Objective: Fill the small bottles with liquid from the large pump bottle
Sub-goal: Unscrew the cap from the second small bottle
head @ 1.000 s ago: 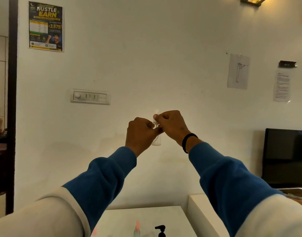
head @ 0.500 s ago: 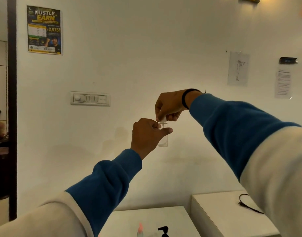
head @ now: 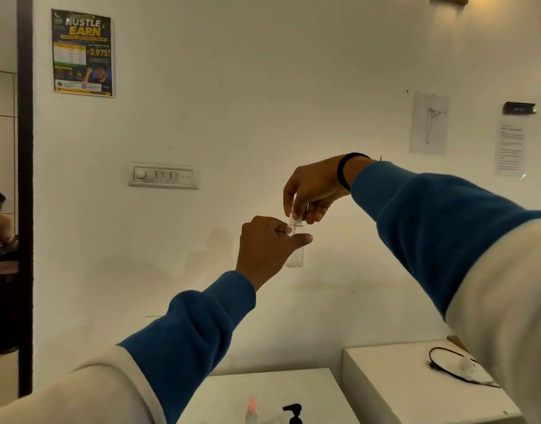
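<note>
White wall (head: 263,87) filling most of the view, with one yellow-and-black poster (head: 82,52) up at 10 o'clock, one switch plate (head: 163,175) left of centre, and two paper sheets at 2 o'clock: a line-drawing sheet (head: 428,123) and a text notice (head: 511,145). Two white desks down low: near desk (head: 309,390) at 6 o'clock, second desk (head: 394,377) at 5 o'clock carrying one black cable (head: 452,367). On the near desk, one black pump head (head: 293,413) of the large bottle and one small bottle with a pink cap (head: 251,410), both cut off by the frame edge. One clear small bottle (head: 296,255) held upright in mid-air near centre, left hand (head: 267,249) with fingers clamped round its upper part, right hand (head: 313,191) above with fingers pinched on its white cap (head: 295,221). One black wristband (head: 342,172) on the right wrist.
</note>
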A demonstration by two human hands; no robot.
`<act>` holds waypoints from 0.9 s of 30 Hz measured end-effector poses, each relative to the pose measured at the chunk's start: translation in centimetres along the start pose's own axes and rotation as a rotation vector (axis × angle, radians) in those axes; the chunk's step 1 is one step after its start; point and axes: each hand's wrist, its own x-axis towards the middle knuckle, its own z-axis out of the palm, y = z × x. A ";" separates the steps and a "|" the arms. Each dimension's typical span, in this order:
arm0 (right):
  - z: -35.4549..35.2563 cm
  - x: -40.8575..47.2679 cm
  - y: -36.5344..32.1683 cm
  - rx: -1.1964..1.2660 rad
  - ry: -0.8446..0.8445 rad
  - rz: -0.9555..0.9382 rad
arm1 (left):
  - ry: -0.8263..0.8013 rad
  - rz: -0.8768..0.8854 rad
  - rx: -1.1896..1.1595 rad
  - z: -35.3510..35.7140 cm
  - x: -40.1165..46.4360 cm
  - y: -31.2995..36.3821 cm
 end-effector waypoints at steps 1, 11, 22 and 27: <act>0.1 0.1 0.0 0.004 0.001 0.005 | 0.004 0.004 0.001 0.0 0.0 0.0; 0.5 0.4 0.2 -0.080 0.095 -0.043 | 0.016 -0.006 -0.002 0.3 0.1 -0.5; 1.5 0.9 0.2 -0.127 0.206 -0.015 | 0.040 0.039 0.046 -0.2 -0.1 -1.8; 1.3 0.5 0.3 0.037 0.120 -0.077 | 0.042 0.060 0.023 -0.1 -0.3 -2.3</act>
